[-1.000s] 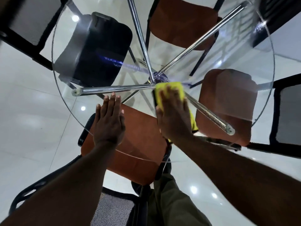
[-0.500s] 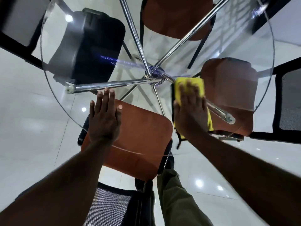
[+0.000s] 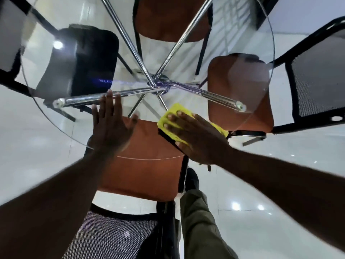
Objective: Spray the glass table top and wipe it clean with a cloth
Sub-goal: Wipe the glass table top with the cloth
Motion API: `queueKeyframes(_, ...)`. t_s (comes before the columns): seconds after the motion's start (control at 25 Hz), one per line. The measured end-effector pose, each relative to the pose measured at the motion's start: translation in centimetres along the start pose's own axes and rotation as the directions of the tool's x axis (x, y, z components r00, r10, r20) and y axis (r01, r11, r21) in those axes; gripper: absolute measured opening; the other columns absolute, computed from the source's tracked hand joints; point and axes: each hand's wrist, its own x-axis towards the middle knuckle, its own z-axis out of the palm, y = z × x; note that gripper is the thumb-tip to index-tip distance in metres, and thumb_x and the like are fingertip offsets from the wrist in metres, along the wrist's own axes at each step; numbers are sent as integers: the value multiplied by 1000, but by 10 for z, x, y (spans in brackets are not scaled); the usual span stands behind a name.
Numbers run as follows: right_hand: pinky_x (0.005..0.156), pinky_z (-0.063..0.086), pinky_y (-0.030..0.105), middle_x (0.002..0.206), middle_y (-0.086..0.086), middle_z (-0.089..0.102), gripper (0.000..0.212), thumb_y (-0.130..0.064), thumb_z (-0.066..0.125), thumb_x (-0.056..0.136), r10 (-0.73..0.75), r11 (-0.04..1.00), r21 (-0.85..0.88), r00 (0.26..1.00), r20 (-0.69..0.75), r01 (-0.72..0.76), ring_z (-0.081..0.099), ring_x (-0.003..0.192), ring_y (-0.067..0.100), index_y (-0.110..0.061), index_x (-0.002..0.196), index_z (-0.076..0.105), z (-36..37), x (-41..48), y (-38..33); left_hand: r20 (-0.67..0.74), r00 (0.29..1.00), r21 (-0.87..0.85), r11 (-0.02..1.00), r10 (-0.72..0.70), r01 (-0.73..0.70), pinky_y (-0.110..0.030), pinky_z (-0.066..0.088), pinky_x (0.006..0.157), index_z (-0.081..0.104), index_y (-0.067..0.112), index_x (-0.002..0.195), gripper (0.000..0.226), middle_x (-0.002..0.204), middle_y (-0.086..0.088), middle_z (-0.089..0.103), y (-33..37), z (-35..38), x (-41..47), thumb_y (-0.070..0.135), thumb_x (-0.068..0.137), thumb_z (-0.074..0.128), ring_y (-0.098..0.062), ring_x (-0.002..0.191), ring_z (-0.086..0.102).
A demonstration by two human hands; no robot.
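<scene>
One view only, from the head camera, looks straight down through the round glass worktop [image 3: 147, 158], with the person standing at its 6 o'clock edge. The yellow cloth [image 3: 179, 111] lies flat on the glass at about 5 o'clock from the hub where the chrome legs [image 3: 130, 92] meet, roughly midway between that hub and the near rim. The right hand [image 3: 197, 139] lies on top of the cloth with its palm down. Its fingers [image 3: 173, 117] are straight and slightly spread, pressing rather than pinching, and they point toward 10 o'clock. The left hand [image 3: 112, 126] rests flat on bare glass at 7 o'clock, well apart from the cloth, with its fingers [image 3: 110, 103] straight and close together and the thumb out to the side. An orange chair seat [image 3: 143, 172] shows beneath the near rim. No spray bottle is in view. The cloth looks thin, soft and light, so it would likely bunch or fold over if dragged by one corner. A broad flat palm over its middle, as here, seems the surest hold, since it spreads the pressure and carries the whole pad along. The glass is stiff, slick and breakable, and its rim appears to overhang the leg ends. Heavy pressure is therefore better placed over the legs than out at the rim. The bracing left hand probably steadies the body more than the top, and bare skin on the glass may leave prints that need another pass.
</scene>
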Motion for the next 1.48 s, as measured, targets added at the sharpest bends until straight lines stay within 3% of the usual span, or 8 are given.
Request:
queueKeyframes(0.16, 124, 34, 54, 171, 4, 35, 54, -41, 30, 114, 133, 989, -55, 991, -13, -134, 32, 158, 32, -27, 165, 36, -9, 6, 79, 13, 971, -20, 971, 240, -240, -50, 6, 130, 20, 17, 165, 72, 174, -4, 11, 51, 21, 5, 58, 106, 29, -23, 161, 8)
queueKeyframes(0.36, 127, 28, 57, 177, 5, 24, 65, -47, 38, 107, 841, 530, 195, 482, -245, -825, 23, 163, 32, -26, 168, 31, 11, 10, 21, 54, 955, 3, 956, 292, -292, -48, 8, 130, 16, 18, 166, 64, 174, -2, 12, 54, 29, 3, 43, 108, 29, -19, 161, 8)
queueKeyframes(0.56, 129, 24, 51, 179, -4, 19, 67, -51, 47, 106, 161, 986, 55, 986, -42, -159, 20, 165, 23, -35, 168, 29, 0, -14, 9, 77, 954, -11, 957, 291, -291, -47, 11, 129, 17, 20, 166, 61, 174, 2, 12, 59, 24, 3, 42, 109, 28, -16, 161, 6)
queueKeyframes(0.72, 127, 30, 56, 176, -4, 29, 60, -50, 48, 108, 299, 953, 95, 943, -148, -287, 26, 163, 24, -35, 165, 38, -7, -29, 99, 98, 956, -15, 961, 276, -275, -45, 7, 130, 15, 22, 166, 62, 174, 3, 9, 55, 29, 6, 42, 110, 33, -16, 161, 4)
queueKeyframes(0.84, 126, 30, 55, 175, -3, 30, 62, -52, 49, 105, 722, 691, 201, 647, -245, -695, 26, 163, 26, -37, 164, 39, 11, -20, 44, 128, 954, 0, 962, 272, -274, -47, 9, 130, 13, 20, 166, 65, 175, 1, 7, 58, 25, 5, 45, 109, 32, -16, 161, 1)
queueKeyframes(1.08, 127, 19, 68, 175, 1, 30, 56, -52, 35, 111, 139, 987, -74, 986, -95, -146, 26, 163, 27, -45, 166, 26, -8, -47, 128, 162, 951, -1, 964, 263, -266, -46, 5, 130, 6, 23, 167, 67, 175, 3, 1, 56, 26, 7, 51, 108, 23, -14, 161, -5)
queueKeyframes(1.24, 132, 10, 61, 177, 12, 21, 63, -56, 42, 103, 870, 490, 335, 425, -252, -805, 15, 164, 40, -35, 163, 42, -2, -41, 159, 131, 950, 15, 958, 284, -288, -45, 5, 130, 9, 21, 166, 67, 175, 2, 4, 56, 27, 6, 51, 108, 23, -15, 161, -3)
queueKeyframes(1.48, 116, 40, 26, 159, -2, 43, 71, -27, 76, 96, 1000, 14, 887, -17, -24, -461, 49, 143, 21, -22, 159, 43, 6, -28, 54, 149, 956, -9, 967, 252, -254, -50, 10, 129, 12, 20, 166, 68, 175, 1, 7, 59, 24, 6, 50, 106, 23, -16, 161, -2)
